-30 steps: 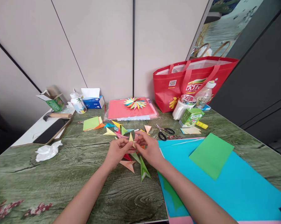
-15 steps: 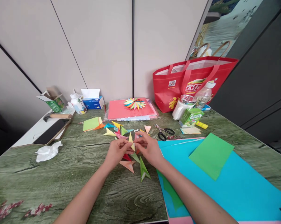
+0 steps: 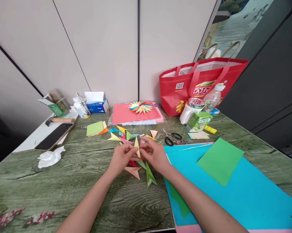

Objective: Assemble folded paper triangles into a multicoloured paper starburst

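left hand (image 3: 121, 158) and right hand (image 3: 157, 157) partly hide yellow paper (image 3: 137, 146)

Your folded paper piece (image 3: 136, 144) is pale yellow; your tabletop (image 3: 83, 174) is green wood-grain with pink blossom prints (image 3: 40, 217), your large paper sheet (image 3: 233, 200) bright blue, your paper star (image 3: 145, 108) multicoloured, your tote bag (image 3: 170, 102) red.
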Demonstrator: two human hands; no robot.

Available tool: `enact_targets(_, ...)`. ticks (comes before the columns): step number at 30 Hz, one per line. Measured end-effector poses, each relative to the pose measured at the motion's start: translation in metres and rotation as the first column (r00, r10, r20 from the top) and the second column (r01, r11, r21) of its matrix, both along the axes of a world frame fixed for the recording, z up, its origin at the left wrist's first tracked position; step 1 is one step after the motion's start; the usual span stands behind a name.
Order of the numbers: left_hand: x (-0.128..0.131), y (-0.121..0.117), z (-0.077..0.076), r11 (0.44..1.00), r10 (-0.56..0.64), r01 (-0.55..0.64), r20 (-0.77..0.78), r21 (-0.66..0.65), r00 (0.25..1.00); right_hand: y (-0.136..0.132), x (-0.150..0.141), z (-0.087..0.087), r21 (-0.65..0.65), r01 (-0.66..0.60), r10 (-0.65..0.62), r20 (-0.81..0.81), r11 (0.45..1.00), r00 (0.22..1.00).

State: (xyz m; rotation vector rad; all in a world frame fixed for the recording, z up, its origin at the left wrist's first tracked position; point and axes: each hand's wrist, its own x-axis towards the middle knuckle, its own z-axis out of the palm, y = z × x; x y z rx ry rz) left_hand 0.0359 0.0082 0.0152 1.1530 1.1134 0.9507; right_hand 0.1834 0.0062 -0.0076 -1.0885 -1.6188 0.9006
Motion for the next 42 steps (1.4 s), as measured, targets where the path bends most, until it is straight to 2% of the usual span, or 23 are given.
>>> enact_targets(7, 0.001, 0.0, 0.001, 1.0, -0.001, 0.001, 0.005, 0.0, 1.0, 0.003, 0.0, -0.001, -0.061, -0.04, 0.037, -0.052, 0.997, 0.998)
enact_targets(16, 0.0, 0.001, -0.004, 1.0, 0.004, -0.004, -0.032, 0.01, 0.999, -0.005, -0.004, -0.004, 0.163, -0.038, 0.003, 0.21, 0.986, 0.978)
enact_targets(21, 0.0, -0.001, -0.003, 1.0, 0.002, -0.001, -0.049, 0.013, 0.999, -0.008, -0.006, -0.004, 0.208, -0.03, -0.033, 0.292, 0.978, 0.956)
enact_targets(25, -0.001, -0.001, -0.003, 1.0, 0.014, -0.014, -0.028, 0.006, 1.0, -0.009, -0.007, -0.003, 0.219, -0.006, -0.058, 0.284, 0.976, 0.957)
enact_targets(29, -0.002, -0.001, -0.004, 0.998, -0.012, 0.013, 0.025, -0.056, 1.0, -0.007, -0.005, -0.003, 0.207, 0.02, -0.073, 0.254, 0.978, 0.964)
enact_targets(35, -0.004, 0.002, -0.003, 0.994, 0.03, -0.015, 0.139, -0.11, 0.99, -0.005, -0.003, 0.001, 0.111, 0.023, -0.03, 0.063, 0.994, 0.998)
enact_targets(38, -0.005, 0.002, -0.002, 0.994, 0.034, -0.019, 0.134, -0.109, 0.99, -0.005, -0.004, 0.002, 0.079, -0.007, 0.007, 0.008, 0.997, 1.0)
enact_targets(42, -0.005, 0.002, -0.004, 0.995, 0.032, -0.025, 0.077, -0.096, 0.997, -0.004, -0.005, 0.001, 0.084, -0.015, 0.014, 0.023, 0.996, 1.0)
